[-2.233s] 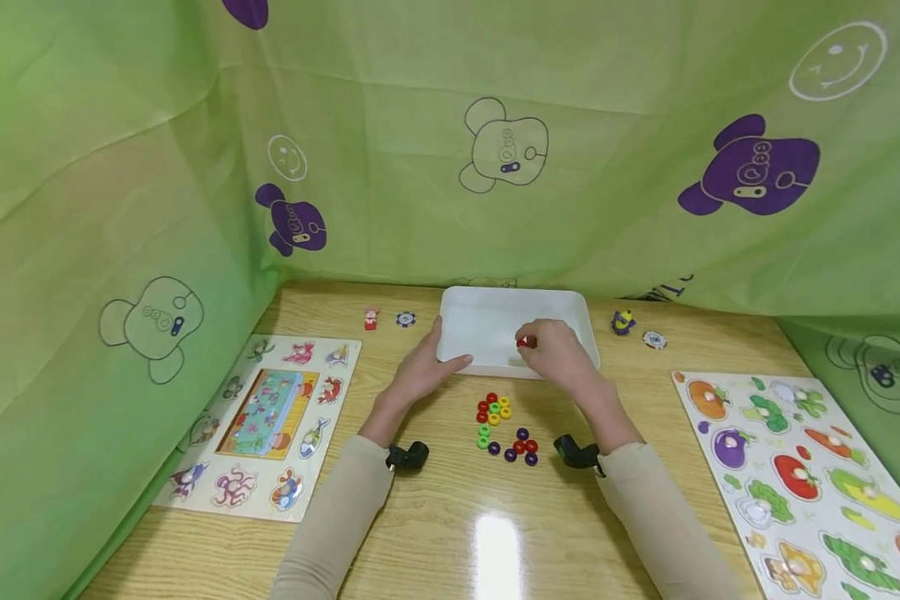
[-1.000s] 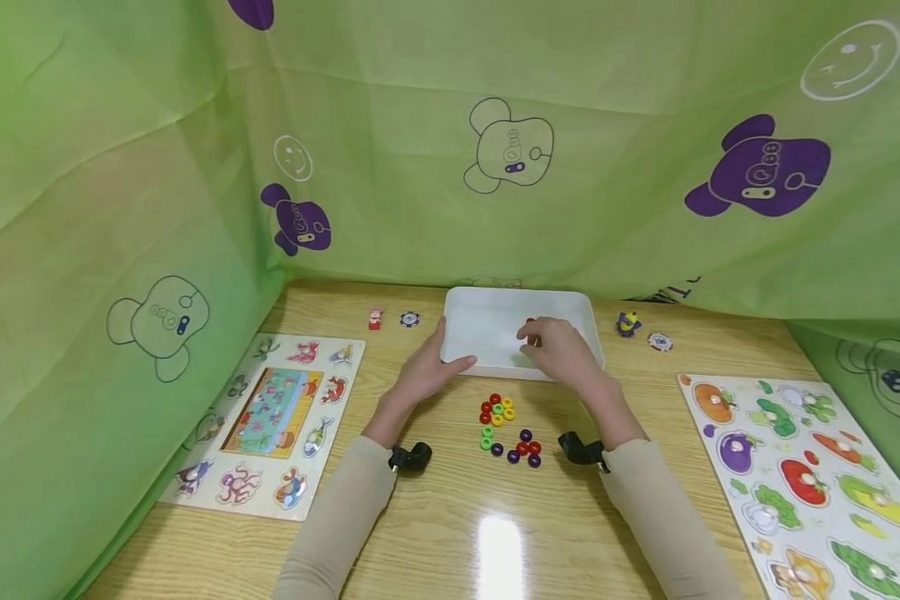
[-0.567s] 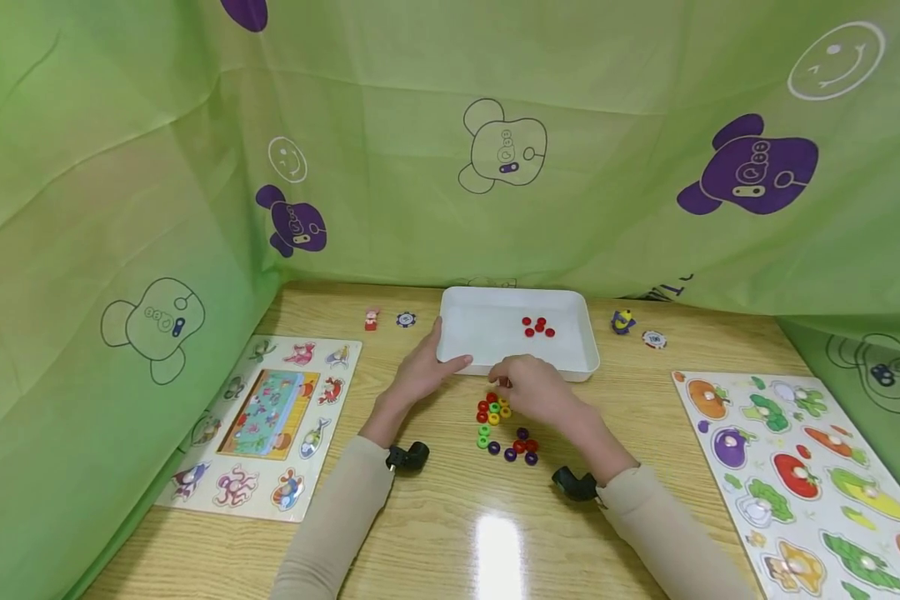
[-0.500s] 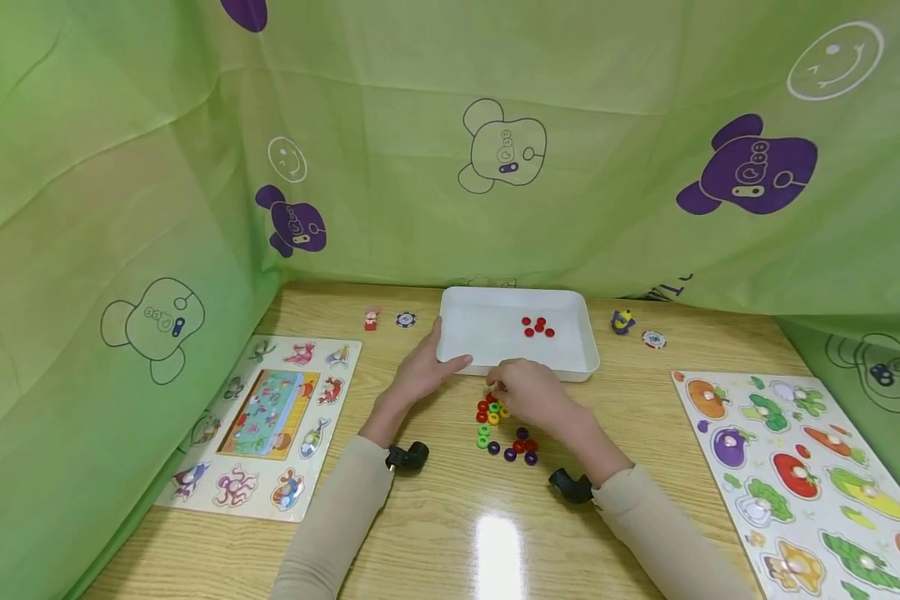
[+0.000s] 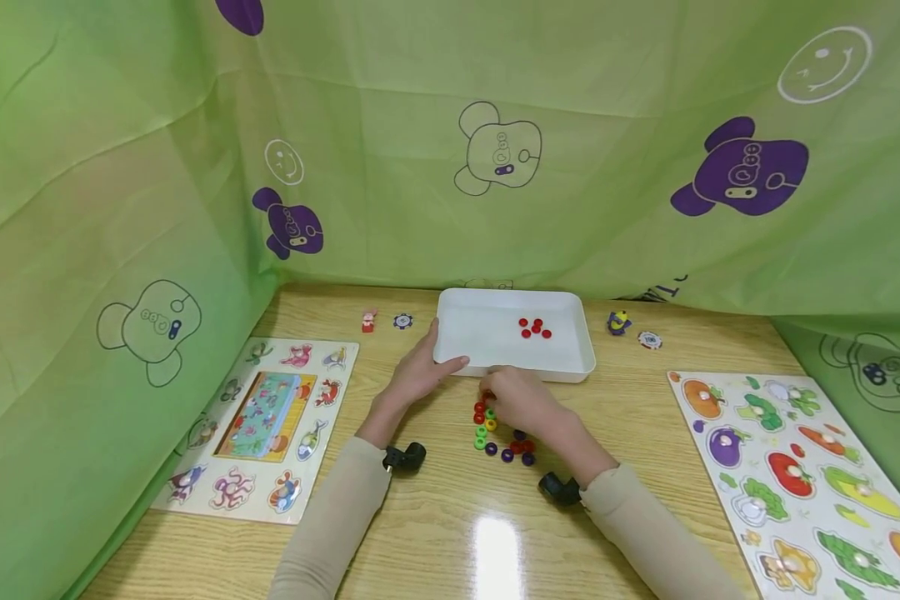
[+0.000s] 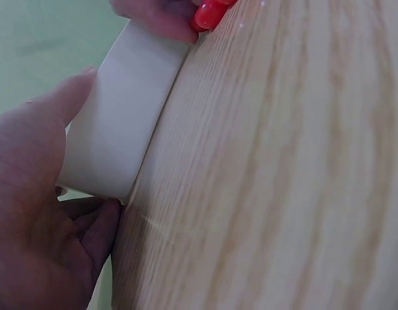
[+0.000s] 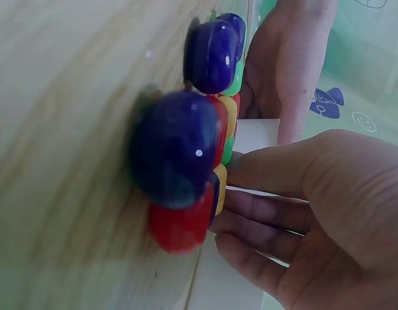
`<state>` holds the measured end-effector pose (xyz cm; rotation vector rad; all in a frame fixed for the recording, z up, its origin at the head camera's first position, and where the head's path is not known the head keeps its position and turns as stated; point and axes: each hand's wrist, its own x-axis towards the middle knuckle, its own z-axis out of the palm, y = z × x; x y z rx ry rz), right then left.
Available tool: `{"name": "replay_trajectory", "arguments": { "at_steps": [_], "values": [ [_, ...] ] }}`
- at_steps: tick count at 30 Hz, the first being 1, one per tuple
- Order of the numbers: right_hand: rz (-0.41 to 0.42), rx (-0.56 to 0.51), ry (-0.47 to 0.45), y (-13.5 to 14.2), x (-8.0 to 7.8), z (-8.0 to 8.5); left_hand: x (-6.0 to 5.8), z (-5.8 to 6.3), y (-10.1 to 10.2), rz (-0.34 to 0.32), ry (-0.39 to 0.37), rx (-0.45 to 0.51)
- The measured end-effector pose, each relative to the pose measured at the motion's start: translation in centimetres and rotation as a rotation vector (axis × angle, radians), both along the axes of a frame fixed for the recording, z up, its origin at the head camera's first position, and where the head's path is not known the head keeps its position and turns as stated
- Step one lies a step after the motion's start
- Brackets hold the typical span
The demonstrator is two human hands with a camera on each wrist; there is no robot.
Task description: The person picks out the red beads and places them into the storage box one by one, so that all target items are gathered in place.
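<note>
My left hand (image 5: pixel 420 367) grips the near-left corner of a white tray (image 5: pixel 476 329), thumb at the front wall and fingers round the side. Inside the tray, towards its right, lie several red ring-shaped beads (image 5: pixel 536 328). My right hand (image 5: pixel 521 398) is lowered at the far end of a loose bead cluster in front of the tray. Its thumb and curled fingers pinch a red bead (image 5: pixel 489 397), partly hidden by the fingertips. Red, green (image 5: pixel 481 442), yellow (image 5: pixel 491 425) and purple beads (image 7: pixel 176 152) lie nearby; the hand covers some of them.
To the left lies a sea-animal puzzle board (image 5: pixel 270 425), to the right a vegetable puzzle board (image 5: pixel 787 475). Behind are a small pink-and-red figure (image 5: pixel 368 321), a poker chip (image 5: pixel 402 321), a yellow-and-purple figure (image 5: pixel 618 322) and another chip (image 5: pixel 650 340). Green cloth hangs around the table.
My right hand has left the tray, where a red bead was let go, and come nearer to the cluster, down onto another red bead. The left hand keeps its grip on the tray.
</note>
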<state>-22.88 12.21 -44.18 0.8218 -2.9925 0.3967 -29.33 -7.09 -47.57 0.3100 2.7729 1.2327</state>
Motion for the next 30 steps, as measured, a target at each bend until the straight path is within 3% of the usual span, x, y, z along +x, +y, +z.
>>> {"name": "replay_trajectory", "arguments": {
  "at_steps": [4,11,18,23,30],
  "values": [
    [0.002,0.002,-0.005,-0.1,-0.1,0.0,0.0,-0.1,0.0,0.004,-0.004,-0.002],
    [-0.01,-0.112,-0.036,0.4,-0.2,1.7,0.0,-0.2,0.0,-0.001,0.001,-0.009],
    [-0.076,-0.247,0.018,2.9,-2.0,3.0,0.0,-0.1,0.0,-0.003,-0.005,-0.008],
    [-0.173,-0.261,0.055,5.2,-4.1,2.2,-0.1,0.1,0.0,0.002,-0.011,0.004],
    [-0.316,-0.25,-0.005,8.0,-6.4,0.5,-0.1,0.2,0.0,-0.002,-0.007,0.0]
  ]
}}
